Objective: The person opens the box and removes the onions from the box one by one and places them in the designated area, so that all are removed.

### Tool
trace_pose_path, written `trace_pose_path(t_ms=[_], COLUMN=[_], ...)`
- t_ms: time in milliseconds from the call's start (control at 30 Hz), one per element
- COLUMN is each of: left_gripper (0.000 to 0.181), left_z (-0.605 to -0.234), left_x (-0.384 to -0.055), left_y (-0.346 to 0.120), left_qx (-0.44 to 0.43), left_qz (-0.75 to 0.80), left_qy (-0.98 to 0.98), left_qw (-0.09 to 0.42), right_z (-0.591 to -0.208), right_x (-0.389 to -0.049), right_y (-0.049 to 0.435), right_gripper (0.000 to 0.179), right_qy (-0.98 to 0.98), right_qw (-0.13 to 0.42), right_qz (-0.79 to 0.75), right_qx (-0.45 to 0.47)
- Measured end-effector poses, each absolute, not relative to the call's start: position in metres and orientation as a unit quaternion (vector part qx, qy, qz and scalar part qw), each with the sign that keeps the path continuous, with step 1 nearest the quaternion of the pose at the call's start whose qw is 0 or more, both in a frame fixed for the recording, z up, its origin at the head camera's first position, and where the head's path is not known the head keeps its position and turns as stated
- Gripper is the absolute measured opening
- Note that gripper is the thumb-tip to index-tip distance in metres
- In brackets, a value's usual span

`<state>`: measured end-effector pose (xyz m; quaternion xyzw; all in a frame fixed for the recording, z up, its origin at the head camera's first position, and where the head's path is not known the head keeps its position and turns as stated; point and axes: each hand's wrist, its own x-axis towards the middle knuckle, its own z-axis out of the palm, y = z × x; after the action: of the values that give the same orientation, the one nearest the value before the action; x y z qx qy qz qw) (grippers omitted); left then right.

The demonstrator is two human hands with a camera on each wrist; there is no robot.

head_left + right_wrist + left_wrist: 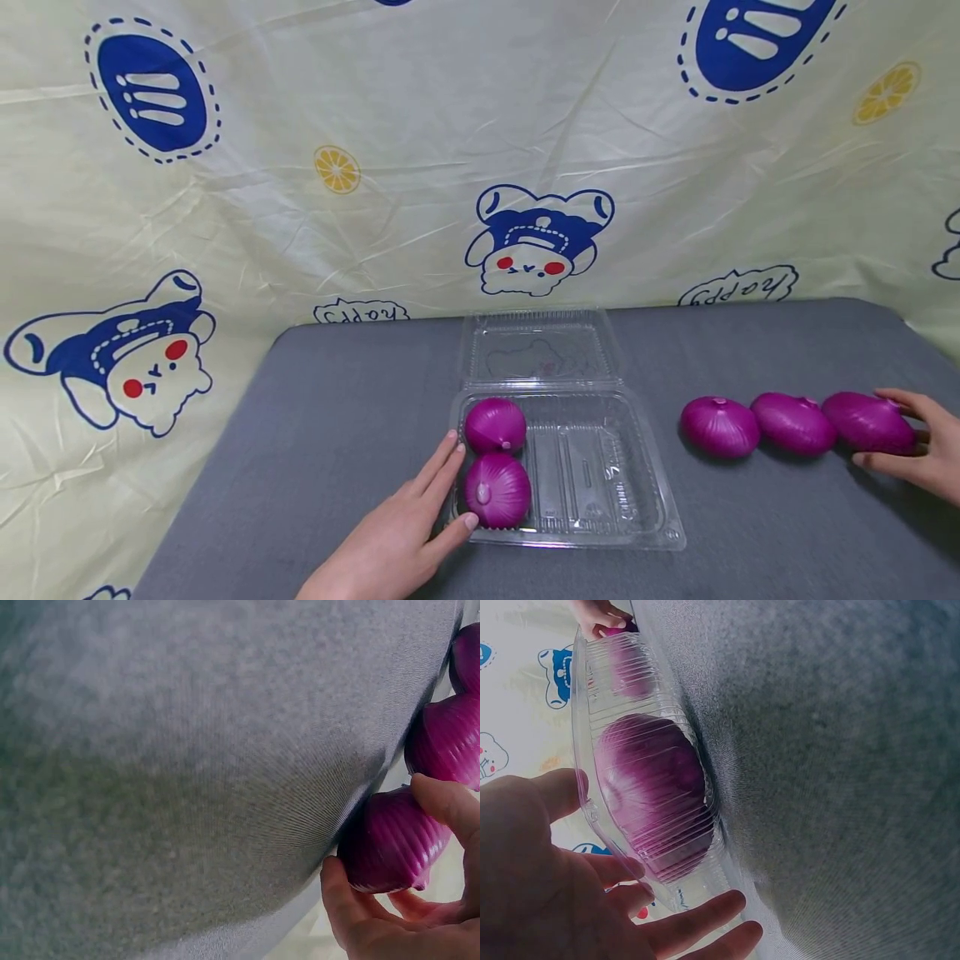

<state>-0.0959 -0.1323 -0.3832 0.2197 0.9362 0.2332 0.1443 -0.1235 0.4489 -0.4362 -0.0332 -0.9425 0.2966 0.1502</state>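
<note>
A clear plastic clamshell box (652,467) lies on the grey tabletop with its lid (540,350) folded back. Two purple onions sit along its left side, a rear onion (495,423) and a front onion (498,492). My left hand (397,525) touches the box's left rim with loosely extended fingers; in the left wrist view an onion (652,787) shows through the ribbed wall. To the right, three purple onions form a row: a left onion (720,427), a middle onion (793,425) and a right onion (868,423). My right hand (926,450) grips the right onion between thumb and fingers.
A pale printed cloth (420,100) with cartoon figures hangs behind the table and down its left side. Grey tabletop (322,417) extends left of the box, and a strip of it separates the box from the onion row.
</note>
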Motion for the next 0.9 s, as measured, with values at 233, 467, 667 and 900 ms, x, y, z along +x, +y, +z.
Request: trace_pose_path(t_ms=[233, 467, 667, 900], left_gripper=[0.081, 0.081, 0.080, 0.080], left_z=[-0.382, -0.382, -0.383, -0.383], left_x=[-0.096, -0.096, -0.096, -0.096], left_y=[-0.132, -0.132, -0.132, -0.132], left_qx=[0.217, 0.215, 0.218, 0.228], left_qz=[0.232, 0.234, 0.237, 0.233], left_qy=[0.936, 0.936, 0.935, 0.935], left_qw=[0.150, 0.152, 0.147, 0.139], right_z=[-0.445, -0.429, -0.404, -0.382], right_x=[-0.119, -0.109, -0.105, -0.096], right_y=[0.452, 0.432, 0.402, 0.369], right_gripper=[0.090, 0.075, 0.062, 0.064], right_qy=[-0.930, -0.936, -0.915, -0.927], right_qw=[0.186, 0.196, 0.290, 0.270], right_qz=[0.316, 0.290, 0.272, 0.246], right_qx=[-0.033, -0.027, 0.064, 0.092])
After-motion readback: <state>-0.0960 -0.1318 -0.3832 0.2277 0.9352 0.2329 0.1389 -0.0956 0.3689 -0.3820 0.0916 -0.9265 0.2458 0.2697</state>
